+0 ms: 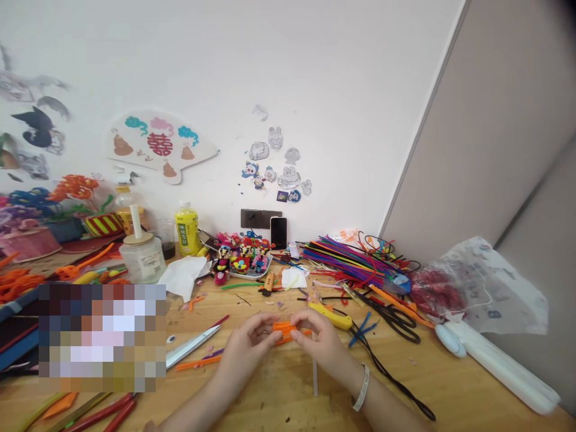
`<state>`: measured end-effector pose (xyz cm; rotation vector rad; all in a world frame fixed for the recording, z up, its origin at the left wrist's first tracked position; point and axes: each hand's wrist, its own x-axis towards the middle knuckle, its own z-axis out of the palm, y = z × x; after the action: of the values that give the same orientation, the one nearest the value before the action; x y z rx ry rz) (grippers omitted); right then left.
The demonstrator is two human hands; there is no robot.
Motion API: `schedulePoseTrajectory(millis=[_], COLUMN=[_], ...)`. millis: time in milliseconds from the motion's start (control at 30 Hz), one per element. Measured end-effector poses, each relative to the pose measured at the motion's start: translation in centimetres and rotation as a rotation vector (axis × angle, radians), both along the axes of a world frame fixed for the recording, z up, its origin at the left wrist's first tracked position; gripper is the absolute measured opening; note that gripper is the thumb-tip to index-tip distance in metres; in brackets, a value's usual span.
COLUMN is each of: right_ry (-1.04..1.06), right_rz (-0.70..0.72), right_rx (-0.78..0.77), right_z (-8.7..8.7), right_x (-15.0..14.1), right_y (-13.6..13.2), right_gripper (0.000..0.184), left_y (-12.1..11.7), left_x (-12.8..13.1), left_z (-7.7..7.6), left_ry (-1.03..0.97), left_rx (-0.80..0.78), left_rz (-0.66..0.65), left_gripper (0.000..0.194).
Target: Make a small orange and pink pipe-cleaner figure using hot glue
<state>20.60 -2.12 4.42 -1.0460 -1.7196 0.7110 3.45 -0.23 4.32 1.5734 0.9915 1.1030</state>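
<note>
Near the table's front middle, my left hand (243, 351) pinches the left end of a small bundle of orange pipe cleaners (283, 327). My right hand (324, 343) grips the same bundle's right end between thumb and fingers, and a beaded bracelet sits on that wrist. Part of the orange piece is hidden by the fingertips. Just beyond my right hand lies a yellow hot glue gun (333, 315) with a black cord. A pale translucent stick (315, 373) rests under the right hand. Left of my hands are orange pipe cleaners (198, 362) and scissors (191, 347).
A tray (252, 275) of small colourful dolls stands at the back, with a phone (279, 233) leaning behind. Multicoloured pipe cleaners (342, 261) and black-handled scissors (396, 318) lie right. A glass jar (143, 258) and yellow bottle (186, 229) stand left. A blurred patch covers the left side.
</note>
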Motion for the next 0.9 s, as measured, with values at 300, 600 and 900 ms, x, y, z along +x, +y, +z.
schedulePoseTrajectory(millis=[300,600,900], right_ry=[0.122,-0.049,-0.039], right_rz=[0.03,0.029,0.037], right_rx=[-0.088,0.002,0.039], right_z=[-0.76,-0.33,-0.04], right_x=[-0.39,-0.06,-0.23], right_y=[0.38,0.37,0.33], right_gripper=[0.024,0.01,0.006], left_y=[-0.37,-0.12,-0.41], left_x=[-0.04,-0.21,0.17], left_z=[-0.03,-0.33,0.43], left_ry=[0.176,0.18,0.335], left_rx=[0.201,0.202,0.214], left_rz=[0.07,0.071,-0.071], left_gripper=[0.022,0.023,0.026])
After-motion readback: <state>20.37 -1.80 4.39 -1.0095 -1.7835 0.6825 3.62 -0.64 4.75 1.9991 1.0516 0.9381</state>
